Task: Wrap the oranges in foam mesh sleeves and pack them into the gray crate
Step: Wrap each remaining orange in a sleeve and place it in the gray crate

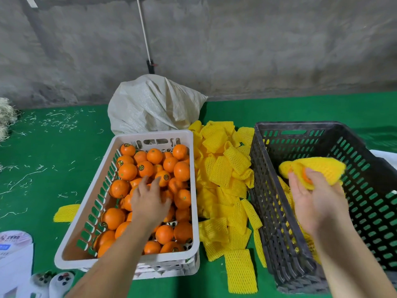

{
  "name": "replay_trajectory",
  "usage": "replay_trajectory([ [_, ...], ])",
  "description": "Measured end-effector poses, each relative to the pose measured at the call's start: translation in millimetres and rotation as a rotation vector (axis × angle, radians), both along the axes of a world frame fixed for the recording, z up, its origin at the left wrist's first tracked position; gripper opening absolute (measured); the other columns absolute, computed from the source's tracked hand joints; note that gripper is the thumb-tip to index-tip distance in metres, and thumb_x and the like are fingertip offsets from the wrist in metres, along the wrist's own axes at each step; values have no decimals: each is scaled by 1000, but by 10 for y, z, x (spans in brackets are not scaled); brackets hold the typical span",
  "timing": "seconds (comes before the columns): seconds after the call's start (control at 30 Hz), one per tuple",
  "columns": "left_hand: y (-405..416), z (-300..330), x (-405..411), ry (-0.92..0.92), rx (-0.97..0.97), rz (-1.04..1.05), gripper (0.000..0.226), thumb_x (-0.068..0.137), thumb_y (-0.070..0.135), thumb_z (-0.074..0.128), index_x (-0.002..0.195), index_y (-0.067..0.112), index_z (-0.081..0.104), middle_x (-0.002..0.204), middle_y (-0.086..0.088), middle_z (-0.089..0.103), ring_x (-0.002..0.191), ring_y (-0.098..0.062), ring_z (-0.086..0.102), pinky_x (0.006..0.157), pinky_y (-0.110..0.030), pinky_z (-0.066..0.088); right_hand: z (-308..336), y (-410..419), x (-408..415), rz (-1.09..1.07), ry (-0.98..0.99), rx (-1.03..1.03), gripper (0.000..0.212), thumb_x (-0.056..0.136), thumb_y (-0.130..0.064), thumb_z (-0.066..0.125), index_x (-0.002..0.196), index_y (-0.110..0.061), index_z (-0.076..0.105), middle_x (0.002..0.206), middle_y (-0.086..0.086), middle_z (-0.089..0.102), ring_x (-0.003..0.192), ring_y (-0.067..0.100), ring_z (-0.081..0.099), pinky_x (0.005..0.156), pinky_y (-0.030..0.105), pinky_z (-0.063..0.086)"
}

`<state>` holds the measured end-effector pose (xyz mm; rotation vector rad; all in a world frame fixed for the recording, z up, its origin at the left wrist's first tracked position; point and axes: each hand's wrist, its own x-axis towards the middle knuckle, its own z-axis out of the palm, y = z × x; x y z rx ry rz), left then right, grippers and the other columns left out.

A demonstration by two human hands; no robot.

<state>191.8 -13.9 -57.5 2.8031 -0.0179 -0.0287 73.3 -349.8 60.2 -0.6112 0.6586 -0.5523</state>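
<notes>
A white crate on the left holds several loose oranges. My left hand reaches into it, fingers spread over the fruit, gripping none that I can see. A pile of yellow foam mesh sleeves lies between the crates. The gray crate stands on the right, with wrapped oranges partly visible at its bottom. Over it, my right hand holds a wrapped orange in a yellow sleeve, with orange peel showing at the sleeve's open end.
A white woven sack stands behind the crates against the concrete wall. One stray sleeve lies left of the white crate. White packaging and two pale controllers sit at the bottom left. Green matting covers the floor.
</notes>
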Motion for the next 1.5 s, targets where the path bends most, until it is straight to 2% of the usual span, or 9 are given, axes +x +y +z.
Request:
replay_trajectory([
  [0.17,303,-304,182,99,423,-41,85,101,18,57,167,34,5,170,-7,7,148,-43,18,118,-49,36,-155,33,31,79,125,-290,86,102,-9,55,161,-38,0,133,9,38,123,25,58,114,42,43],
  [0.33,564,-308,249,39,610,12,79,99,25,64,163,34,19,157,-6,29,139,-36,33,111,-43,38,-501,151,27,309,334,-1184,60,96,-29,66,147,-46,38,156,-21,19,125,11,54,91,21,54],
  [0.47,529,-213,199,36,254,135,75,93,55,72,155,26,41,149,-14,43,133,-45,42,110,-53,41,-811,362,79,593,357,-1863,45,96,-41,63,139,-40,50,160,-11,18,143,23,27,112,42,39],
  [0.67,-196,83,-191,-95,-816,32,77,85,60,77,150,32,46,141,7,51,127,-12,52,104,-34,46,-1391,821,153,1381,515,-1838,13,97,-40,57,107,-34,64,170,-10,-14,155,30,-12,123,56,8],
  [0.87,-681,93,-570,19,-1020,-82,70,85,50,79,145,39,45,142,5,54,124,-12,61,98,-32,58,-1692,921,240,1732,671,-1930,49,98,-41,53,145,-24,52,172,-4,-5,155,35,-16,125,52,1],
  [1.1,-776,117,-648,37,-1018,-13,71,79,46,85,133,34,40,139,-8,45,122,-29,59,96,-47,58,-1792,868,174,1679,723,-1858,32,101,-38,50,130,-30,61,172,-3,-11,153,37,-25,125,53,-3],
  [1.2,-841,154,-681,41,-1025,16,73,72,46,87,119,27,34,126,-12,45,109,-29,62,85,-46,60,-1855,876,166,1703,748,-1875,47,102,-38,50,148,-32,46,171,-6,-12,153,36,-25,125,53,-3],
  [1.37,-826,201,-735,52,-1163,32,72,74,43,85,125,34,35,118,-7,58,88,-17,70,73,-26,59,-1799,856,125,1327,648,-1840,41,99,-41,52,139,-33,53,156,-12,36,148,23,24,119,42,25],
  [1.5,-826,285,-796,111,-1316,40,70,81,58,78,137,45,38,118,11,66,97,-2,71,77,-15,57,-1597,789,112,869,480,-1399,11,96,-25,66,99,-34,60,99,-8,66,93,20,64,82,43,55],
])
